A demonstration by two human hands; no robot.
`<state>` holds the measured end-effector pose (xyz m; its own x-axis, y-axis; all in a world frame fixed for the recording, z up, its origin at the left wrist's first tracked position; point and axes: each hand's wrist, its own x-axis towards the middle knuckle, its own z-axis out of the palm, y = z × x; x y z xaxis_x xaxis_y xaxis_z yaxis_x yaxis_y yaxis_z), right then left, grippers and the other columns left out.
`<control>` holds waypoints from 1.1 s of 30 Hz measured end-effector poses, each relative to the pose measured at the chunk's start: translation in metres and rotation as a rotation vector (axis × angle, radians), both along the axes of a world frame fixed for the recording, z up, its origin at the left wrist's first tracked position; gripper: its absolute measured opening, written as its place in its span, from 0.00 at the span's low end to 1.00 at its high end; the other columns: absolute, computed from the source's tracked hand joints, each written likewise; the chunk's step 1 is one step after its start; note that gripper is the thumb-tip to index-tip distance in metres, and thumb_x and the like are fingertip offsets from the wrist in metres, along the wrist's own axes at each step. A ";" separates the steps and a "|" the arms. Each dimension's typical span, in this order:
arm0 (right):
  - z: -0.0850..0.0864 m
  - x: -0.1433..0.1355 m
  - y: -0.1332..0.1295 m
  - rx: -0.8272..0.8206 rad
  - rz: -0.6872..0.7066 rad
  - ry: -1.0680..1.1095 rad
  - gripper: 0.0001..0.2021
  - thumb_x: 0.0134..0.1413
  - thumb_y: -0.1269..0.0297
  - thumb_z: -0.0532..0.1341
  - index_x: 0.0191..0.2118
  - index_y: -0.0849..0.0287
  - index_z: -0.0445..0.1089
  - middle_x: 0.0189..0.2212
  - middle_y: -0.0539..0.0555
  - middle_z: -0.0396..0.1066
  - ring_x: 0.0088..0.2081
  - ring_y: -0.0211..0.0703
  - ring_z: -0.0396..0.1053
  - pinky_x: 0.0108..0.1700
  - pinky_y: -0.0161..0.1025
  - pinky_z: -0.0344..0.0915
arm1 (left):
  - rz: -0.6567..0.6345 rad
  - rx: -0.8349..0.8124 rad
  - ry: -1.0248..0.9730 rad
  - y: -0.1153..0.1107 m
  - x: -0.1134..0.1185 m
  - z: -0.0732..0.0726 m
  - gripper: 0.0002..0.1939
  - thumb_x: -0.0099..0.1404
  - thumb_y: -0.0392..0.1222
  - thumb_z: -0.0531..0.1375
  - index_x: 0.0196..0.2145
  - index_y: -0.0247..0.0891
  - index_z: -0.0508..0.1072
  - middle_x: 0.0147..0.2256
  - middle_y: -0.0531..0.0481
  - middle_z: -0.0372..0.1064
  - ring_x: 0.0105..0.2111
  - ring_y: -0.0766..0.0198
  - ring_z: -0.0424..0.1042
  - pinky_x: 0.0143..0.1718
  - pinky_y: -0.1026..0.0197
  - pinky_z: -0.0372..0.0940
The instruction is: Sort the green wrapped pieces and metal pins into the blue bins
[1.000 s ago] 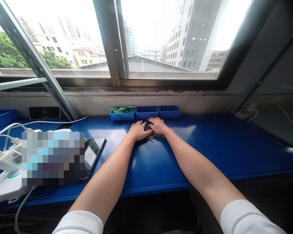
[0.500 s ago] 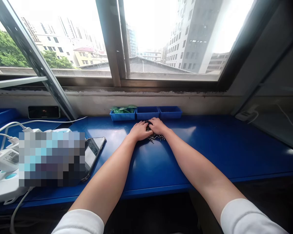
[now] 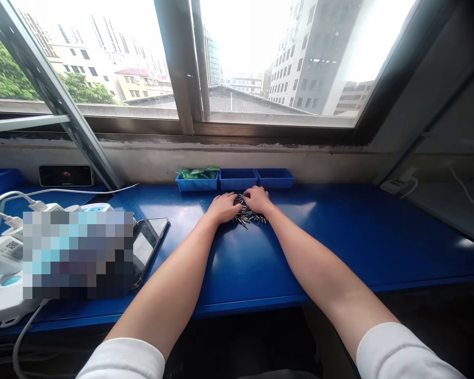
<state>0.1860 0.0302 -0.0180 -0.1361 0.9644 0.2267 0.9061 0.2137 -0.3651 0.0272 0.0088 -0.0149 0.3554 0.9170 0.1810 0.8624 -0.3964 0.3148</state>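
On the blue table lies a heap of small, slim, dark metal pieces (image 3: 243, 217), too small to name exactly. At its left edge is my left hand (image 3: 223, 208), palm down, fingers stretched out and thumb against the pieces. My right hand (image 3: 257, 200) rests over the heap's right side with its fingers bent and apart, touching the pieces. Both hands cup the heap from either side, and neither is closed around a piece that I can see. Part of the heap is hidden under the fingers.
Behind the hands stand three blue bins in a row: the left bin (image 3: 197, 184) holds green packets (image 3: 199, 172), beside a middle bin (image 3: 237, 182) and a right bin (image 3: 275, 181). Left are a phone (image 3: 152, 242), a white power strip (image 3: 8, 295) with cables, and another phone (image 3: 66, 176).
My hands have moved slightly apart, so more of the dark metal pieces show between them. The whole view has shifted a little.
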 end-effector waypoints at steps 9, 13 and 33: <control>0.001 0.006 -0.001 0.021 0.077 0.119 0.11 0.53 0.58 0.57 0.34 0.54 0.75 0.38 0.53 0.74 0.43 0.45 0.68 0.46 0.41 0.59 | -0.010 0.078 -0.085 -0.003 -0.002 0.001 0.23 0.61 0.48 0.50 0.51 0.40 0.70 0.52 0.47 0.68 0.53 0.55 0.65 0.55 0.59 0.58; 0.004 0.008 -0.005 0.128 0.082 0.273 0.13 0.54 0.60 0.54 0.29 0.57 0.74 0.31 0.52 0.74 0.37 0.41 0.68 0.41 0.36 0.60 | 0.014 0.199 -0.178 -0.002 -0.003 0.000 0.22 0.63 0.47 0.51 0.51 0.37 0.70 0.50 0.45 0.70 0.50 0.56 0.67 0.52 0.59 0.60; 0.012 0.001 -0.015 0.075 0.289 0.860 0.10 0.43 0.57 0.64 0.30 0.59 0.74 0.29 0.52 0.75 0.33 0.42 0.72 0.38 0.37 0.67 | 0.093 0.267 -0.272 0.001 -0.002 0.010 0.15 0.64 0.40 0.49 0.36 0.39 0.75 0.37 0.47 0.74 0.41 0.59 0.71 0.45 0.59 0.64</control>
